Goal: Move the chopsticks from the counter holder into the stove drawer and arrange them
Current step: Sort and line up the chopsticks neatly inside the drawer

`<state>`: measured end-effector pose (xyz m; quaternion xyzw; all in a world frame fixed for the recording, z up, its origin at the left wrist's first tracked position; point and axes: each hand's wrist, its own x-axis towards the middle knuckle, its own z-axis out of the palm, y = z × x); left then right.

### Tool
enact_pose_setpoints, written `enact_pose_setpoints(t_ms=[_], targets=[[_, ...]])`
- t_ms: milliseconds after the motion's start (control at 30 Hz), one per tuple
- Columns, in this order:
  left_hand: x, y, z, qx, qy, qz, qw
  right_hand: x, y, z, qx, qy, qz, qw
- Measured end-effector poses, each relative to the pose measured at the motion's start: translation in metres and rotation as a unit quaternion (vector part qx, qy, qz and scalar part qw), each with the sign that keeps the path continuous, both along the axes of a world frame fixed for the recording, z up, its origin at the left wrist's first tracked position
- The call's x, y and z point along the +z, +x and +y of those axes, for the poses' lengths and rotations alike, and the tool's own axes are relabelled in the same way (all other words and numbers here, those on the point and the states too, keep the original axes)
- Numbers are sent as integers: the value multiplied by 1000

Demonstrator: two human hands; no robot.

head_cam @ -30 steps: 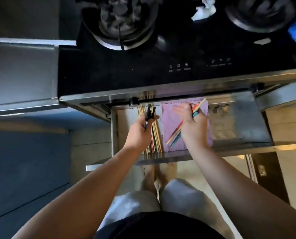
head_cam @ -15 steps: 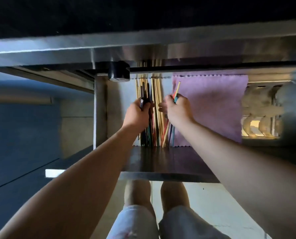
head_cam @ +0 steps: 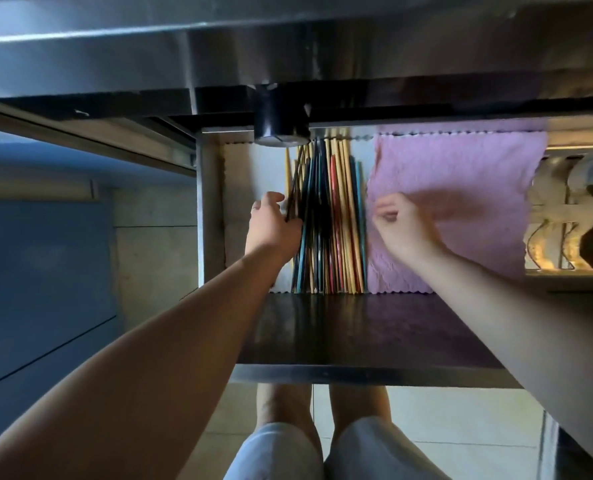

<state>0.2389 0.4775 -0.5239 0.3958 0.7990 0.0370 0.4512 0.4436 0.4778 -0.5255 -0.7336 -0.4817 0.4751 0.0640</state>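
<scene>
Looks like most of the job is done here: the chopsticks (head_cam: 328,220) are lying in a tidy-ish row on the left side of the open stove drawer (head_cam: 357,327), just left of a pink cloth (head_cam: 461,188). The left hand (head_cam: 271,226) has its fingers pinched around a couple of black chopsticks (head_cam: 297,181) at the left edge of the bunch, which sit crooked across the others. The right hand (head_cam: 397,225) hovers over the cloth's left edge, blurry, fingers loosely curled with nothing in them as far as I can tell, so I'd say only straightening is left.
</scene>
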Motion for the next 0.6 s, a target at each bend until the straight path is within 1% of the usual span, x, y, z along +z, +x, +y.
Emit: enact_pose_setpoints(t_ms=[100, 167, 233, 300, 333, 400, 600], targets=[[-6, 0, 2, -18, -2, -1, 1000, 3, -6, -10, 78, 16, 12, 997], [-10, 2, 4, -17, -2, 3, 1000, 0, -13, -10, 107, 36, 5, 994], [-12, 5, 5, -19, 15, 34, 999, -5, -18, -8, 116, 60, -22, 991], [-14, 6, 4, -52, 52, 70, 995, -11, -23, -7, 121, 76, -45, 989], [-15, 6, 3, -71, 61, 71, 993, -14, -25, -6, 123, 75, -52, 988], [-18, 7, -1, -88, 48, 60, 993, -18, -30, -7, 119, 66, -61, 989], [-19, 2, -12, -28, 44, 63, 997, -23, -34, -9, 130, 82, -157, 976]])
